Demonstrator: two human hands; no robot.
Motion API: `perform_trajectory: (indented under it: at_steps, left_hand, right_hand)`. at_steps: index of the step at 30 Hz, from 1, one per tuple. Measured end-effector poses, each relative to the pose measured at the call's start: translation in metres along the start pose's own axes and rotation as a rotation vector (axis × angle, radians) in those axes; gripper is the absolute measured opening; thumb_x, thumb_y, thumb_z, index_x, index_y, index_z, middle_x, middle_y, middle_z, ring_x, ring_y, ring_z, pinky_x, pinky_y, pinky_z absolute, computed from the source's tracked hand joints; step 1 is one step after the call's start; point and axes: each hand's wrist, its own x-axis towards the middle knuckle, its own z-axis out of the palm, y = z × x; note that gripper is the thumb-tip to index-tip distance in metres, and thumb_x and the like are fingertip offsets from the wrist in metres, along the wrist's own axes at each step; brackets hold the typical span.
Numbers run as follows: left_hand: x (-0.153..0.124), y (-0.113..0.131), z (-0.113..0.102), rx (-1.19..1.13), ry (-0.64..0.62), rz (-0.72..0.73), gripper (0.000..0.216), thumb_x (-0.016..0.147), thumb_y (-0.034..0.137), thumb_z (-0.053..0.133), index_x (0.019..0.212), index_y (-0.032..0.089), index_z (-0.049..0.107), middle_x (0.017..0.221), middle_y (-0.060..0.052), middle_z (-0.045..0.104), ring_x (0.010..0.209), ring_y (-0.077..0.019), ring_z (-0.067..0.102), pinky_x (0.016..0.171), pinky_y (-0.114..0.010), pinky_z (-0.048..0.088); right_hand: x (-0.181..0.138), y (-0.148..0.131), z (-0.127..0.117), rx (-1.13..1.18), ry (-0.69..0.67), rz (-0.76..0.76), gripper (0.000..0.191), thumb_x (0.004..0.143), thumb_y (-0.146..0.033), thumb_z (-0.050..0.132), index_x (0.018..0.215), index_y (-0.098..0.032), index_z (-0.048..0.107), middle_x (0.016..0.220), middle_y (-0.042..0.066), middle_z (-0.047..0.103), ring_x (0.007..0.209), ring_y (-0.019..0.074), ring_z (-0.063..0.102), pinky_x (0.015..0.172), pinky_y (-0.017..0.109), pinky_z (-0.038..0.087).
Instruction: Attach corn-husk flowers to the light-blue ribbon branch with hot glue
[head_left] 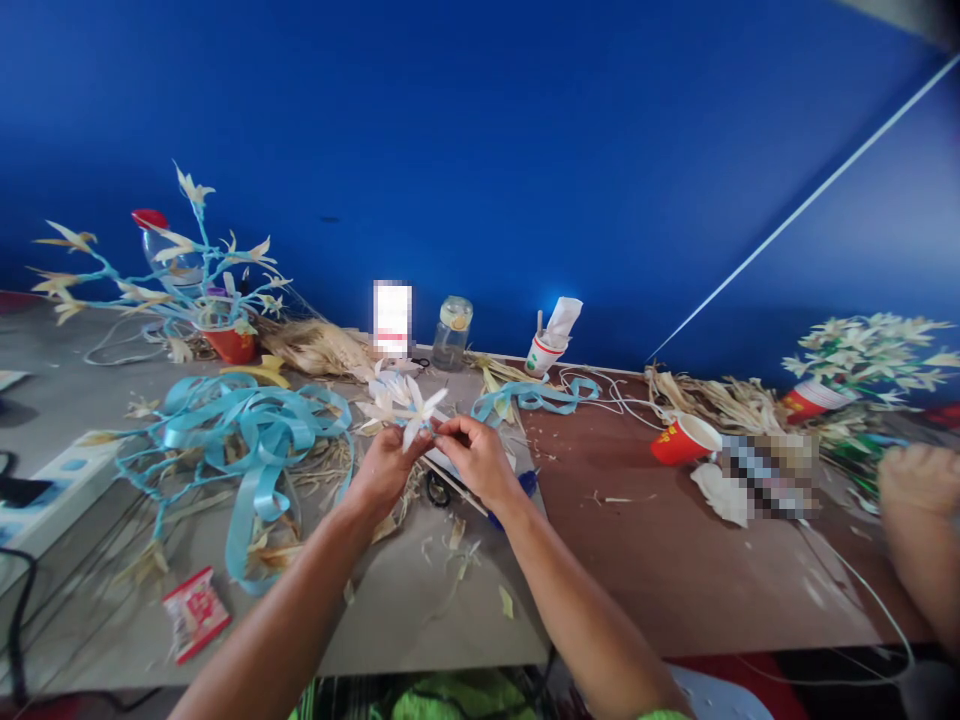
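Note:
Both my hands meet above the middle of the table. My left hand (386,465) pinches the base of a small cream husk flower (411,405) with pointed petals. My right hand (474,455) is closed on the same flower's stem, where a bit of light blue ribbon shows between the fingers. Under my hands lie black-handled scissors (439,490) and husk scraps.
A tangle of light blue ribbon (247,430) lies at left, beside a blue-stemmed flower branch in an orange pot (229,343). A glass jar (452,332), a paper cup (543,352), a tipped red cup (684,440) and dried husks (720,400) sit behind. Another person's hand (921,490) is at right.

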Motion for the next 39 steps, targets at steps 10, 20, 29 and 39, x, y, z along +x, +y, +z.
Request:
perform_trajectory:
  at_steps: [10,20,29,39]
  left_hand:
    - [0.004,-0.007,-0.002,0.012,0.066,-0.059,0.025,0.067,0.033,0.071,0.069,0.009,0.066,0.07,-0.005,0.066,0.07,-0.0153,0.06,0.079,-0.033,0.049]
    - [-0.001,0.014,-0.002,-0.024,0.045,0.134,0.018,0.073,0.03,0.068,0.076,0.016,0.057,0.065,0.003,0.056,0.058,-0.0071,0.051,0.059,-0.021,0.042]
    - [0.003,0.004,-0.004,0.095,0.193,0.2,0.021,0.069,0.033,0.07,0.076,0.016,0.059,0.066,0.002,0.058,0.059,-0.009,0.052,0.062,-0.023,0.043]
    - [-0.001,0.004,0.004,-0.023,0.109,0.153,0.019,0.069,0.03,0.07,0.081,0.016,0.066,0.074,-0.001,0.065,0.073,-0.0143,0.06,0.079,-0.031,0.048]
  right_hand:
    - [-0.004,-0.008,-0.001,-0.147,0.038,-0.094,0.016,0.071,-0.028,0.058,0.08,-0.016,0.063,0.076,0.002,0.062,0.071,0.0154,0.056,0.066,0.026,0.045]
    - [0.01,-0.041,-0.005,-0.223,-0.144,-0.108,0.015,0.076,-0.025,0.056,0.083,-0.016,0.066,0.069,0.001,0.064,0.062,0.0124,0.056,0.062,0.024,0.044]
    - [0.014,-0.025,0.009,0.009,-0.079,0.027,0.014,0.071,-0.029,0.057,0.063,-0.018,0.061,0.062,-0.001,0.063,0.061,0.0127,0.056,0.062,0.024,0.043]
    - [0.013,-0.015,0.005,-0.049,0.056,-0.006,0.012,0.068,-0.029,0.057,0.062,-0.018,0.058,0.061,-0.001,0.06,0.062,0.014,0.053,0.062,0.025,0.042]
